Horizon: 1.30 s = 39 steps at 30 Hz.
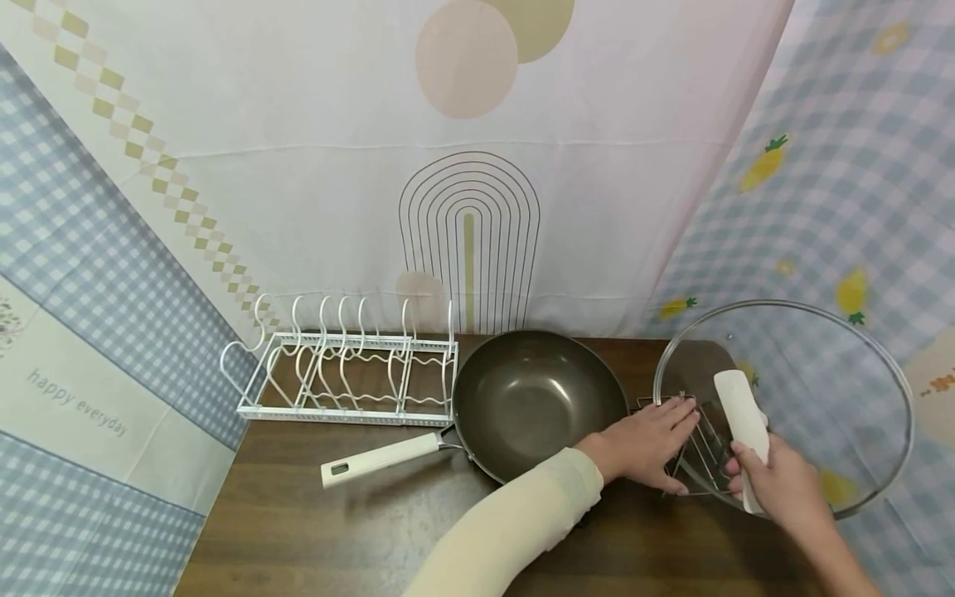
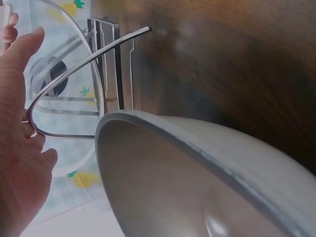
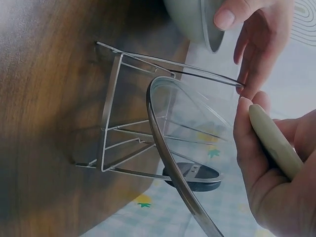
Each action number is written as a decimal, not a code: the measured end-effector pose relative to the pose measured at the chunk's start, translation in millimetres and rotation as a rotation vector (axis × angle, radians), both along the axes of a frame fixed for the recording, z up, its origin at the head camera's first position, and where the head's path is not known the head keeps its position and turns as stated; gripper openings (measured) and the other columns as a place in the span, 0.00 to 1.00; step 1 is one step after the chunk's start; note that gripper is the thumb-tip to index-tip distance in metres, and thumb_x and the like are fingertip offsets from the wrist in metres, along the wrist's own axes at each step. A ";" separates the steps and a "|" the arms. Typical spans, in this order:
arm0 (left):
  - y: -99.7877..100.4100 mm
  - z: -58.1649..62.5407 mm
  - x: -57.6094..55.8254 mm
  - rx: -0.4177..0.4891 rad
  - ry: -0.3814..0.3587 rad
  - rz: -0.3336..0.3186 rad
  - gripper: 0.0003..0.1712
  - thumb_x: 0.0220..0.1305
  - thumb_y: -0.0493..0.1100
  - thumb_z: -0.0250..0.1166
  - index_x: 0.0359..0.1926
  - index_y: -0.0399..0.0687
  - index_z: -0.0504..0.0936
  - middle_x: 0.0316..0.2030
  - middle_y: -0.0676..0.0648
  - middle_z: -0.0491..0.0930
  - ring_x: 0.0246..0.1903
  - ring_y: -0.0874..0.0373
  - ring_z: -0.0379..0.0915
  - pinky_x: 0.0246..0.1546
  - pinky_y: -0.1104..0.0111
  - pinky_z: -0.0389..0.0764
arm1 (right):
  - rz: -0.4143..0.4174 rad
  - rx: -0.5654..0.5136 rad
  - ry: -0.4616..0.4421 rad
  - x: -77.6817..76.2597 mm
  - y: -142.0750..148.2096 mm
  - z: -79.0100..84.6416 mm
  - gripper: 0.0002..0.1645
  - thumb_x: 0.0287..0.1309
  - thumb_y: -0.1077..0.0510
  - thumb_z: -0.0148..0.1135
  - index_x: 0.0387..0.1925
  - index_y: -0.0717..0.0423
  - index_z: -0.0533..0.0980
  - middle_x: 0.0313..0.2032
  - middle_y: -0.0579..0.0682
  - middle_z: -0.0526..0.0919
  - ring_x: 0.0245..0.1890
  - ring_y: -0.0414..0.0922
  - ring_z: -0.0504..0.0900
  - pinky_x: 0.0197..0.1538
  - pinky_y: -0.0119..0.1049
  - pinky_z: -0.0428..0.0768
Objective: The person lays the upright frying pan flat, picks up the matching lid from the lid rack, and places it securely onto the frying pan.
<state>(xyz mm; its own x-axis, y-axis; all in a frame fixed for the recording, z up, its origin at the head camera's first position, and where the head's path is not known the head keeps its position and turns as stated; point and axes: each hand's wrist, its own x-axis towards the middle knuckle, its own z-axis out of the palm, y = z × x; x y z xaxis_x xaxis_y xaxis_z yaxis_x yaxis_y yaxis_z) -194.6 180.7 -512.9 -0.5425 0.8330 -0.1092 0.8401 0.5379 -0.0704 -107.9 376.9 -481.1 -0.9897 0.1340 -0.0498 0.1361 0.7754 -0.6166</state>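
Note:
My right hand (image 1: 794, 485) grips the long white handle (image 1: 734, 398) of a round glass lid with a metal rim (image 1: 895, 377). The lid is tilted at the right, and its lower part overlaps a metal wire stand (image 1: 705, 452). Across the top of that stand lies my left hand (image 1: 649, 444), fingers extended, fingertips at a wire loop (image 3: 217, 76). A dark round piece (image 3: 200, 177) sits at the far end of the stand. My left forearm passes over the near rim of a dark wok (image 1: 533, 394).
The wok's white handle (image 1: 380, 460) points left over the wooden table (image 1: 321, 531). Behind it, a white rack (image 1: 351, 414) with several curved prongs stands by the printed cloth backdrop (image 1: 328, 215). Checked cloth (image 1: 821, 207) hangs at the right, behind the lid.

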 end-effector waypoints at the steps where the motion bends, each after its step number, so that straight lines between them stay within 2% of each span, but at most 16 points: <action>1: -0.2 -0.1 -0.2 0.004 -0.010 0.004 0.66 0.60 0.84 0.51 0.83 0.52 0.37 0.84 0.50 0.32 0.83 0.58 0.30 0.80 0.70 0.48 | 0.002 -0.004 -0.001 0.0 0.3 0.9 0.24 0.80 0.50 0.49 0.47 0.71 0.70 0.26 0.51 0.86 0.18 0.39 0.84 0.23 0.34 0.83; 9: -0.7 3.0 -1.8 0.071 -0.091 0.016 0.67 0.60 0.85 0.51 0.83 0.53 0.35 0.84 0.50 0.31 0.83 0.59 0.29 0.81 0.70 0.46 | 0.014 0.004 0.039 2.8 4.0 7.8 0.22 0.79 0.52 0.50 0.46 0.72 0.70 0.24 0.49 0.85 0.18 0.38 0.83 0.22 0.34 0.81; 14: -2.9 9.4 -1.6 0.164 -0.124 0.023 0.65 0.62 0.83 0.51 0.83 0.52 0.36 0.84 0.50 0.34 0.83 0.58 0.32 0.80 0.73 0.45 | 0.024 -0.006 0.034 4.5 5.9 15.6 0.22 0.80 0.52 0.48 0.48 0.73 0.68 0.25 0.49 0.85 0.18 0.38 0.83 0.22 0.35 0.82; 18: -8.6 16.4 -0.5 0.241 -0.177 0.031 0.64 0.63 0.81 0.53 0.83 0.53 0.36 0.83 0.51 0.32 0.82 0.59 0.32 0.79 0.74 0.44 | 0.032 0.009 0.023 4.9 7.2 22.7 0.23 0.81 0.51 0.47 0.49 0.73 0.68 0.27 0.51 0.86 0.19 0.37 0.83 0.22 0.35 0.82; 21: -12.8 21.1 0.5 0.277 -0.206 0.034 0.63 0.64 0.80 0.53 0.83 0.54 0.36 0.83 0.52 0.30 0.82 0.61 0.31 0.79 0.74 0.44 | 0.037 0.016 0.035 5.5 9.1 27.3 0.23 0.81 0.51 0.48 0.49 0.72 0.69 0.26 0.51 0.86 0.19 0.37 0.83 0.21 0.35 0.81; 27: -17.4 26.9 1.5 0.334 -0.247 0.053 0.62 0.64 0.80 0.55 0.83 0.56 0.37 0.83 0.54 0.33 0.82 0.61 0.34 0.79 0.73 0.46 | 0.037 0.029 0.050 6.5 13.4 38.2 0.24 0.80 0.49 0.48 0.49 0.71 0.69 0.24 0.45 0.85 0.19 0.35 0.83 0.21 0.34 0.80; 31: -21.4 29.9 2.8 0.381 -0.280 0.061 0.62 0.63 0.79 0.56 0.83 0.58 0.37 0.83 0.54 0.35 0.82 0.62 0.34 0.79 0.74 0.46 | 0.039 0.019 0.052 7.3 12.9 44.7 0.24 0.81 0.50 0.48 0.49 0.72 0.70 0.24 0.46 0.85 0.19 0.36 0.82 0.22 0.34 0.81; 35: -29.0 32.3 4.5 0.428 -0.287 0.065 0.62 0.63 0.78 0.59 0.83 0.57 0.38 0.83 0.54 0.37 0.82 0.62 0.36 0.78 0.75 0.46 | 0.045 0.020 0.040 7.6 11.7 51.3 0.23 0.81 0.50 0.48 0.49 0.71 0.70 0.25 0.47 0.86 0.19 0.36 0.83 0.22 0.35 0.81; 39: -37.6 32.7 5.3 0.455 -0.257 0.058 0.62 0.64 0.76 0.60 0.83 0.53 0.41 0.83 0.51 0.40 0.82 0.61 0.38 0.78 0.76 0.45 | 0.052 0.034 0.045 8.1 11.9 56.8 0.24 0.80 0.49 0.48 0.49 0.71 0.69 0.26 0.46 0.86 0.20 0.36 0.83 0.22 0.35 0.81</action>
<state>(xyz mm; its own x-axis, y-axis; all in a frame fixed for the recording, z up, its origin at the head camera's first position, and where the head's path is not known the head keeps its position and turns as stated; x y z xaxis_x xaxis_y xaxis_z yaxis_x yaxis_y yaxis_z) -189.2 143.1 -480.3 -0.5926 0.7964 0.1206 0.7673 0.5124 0.3856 -99.8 388.8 -424.4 -0.9965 0.0837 -0.0013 0.0681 0.8013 -0.5943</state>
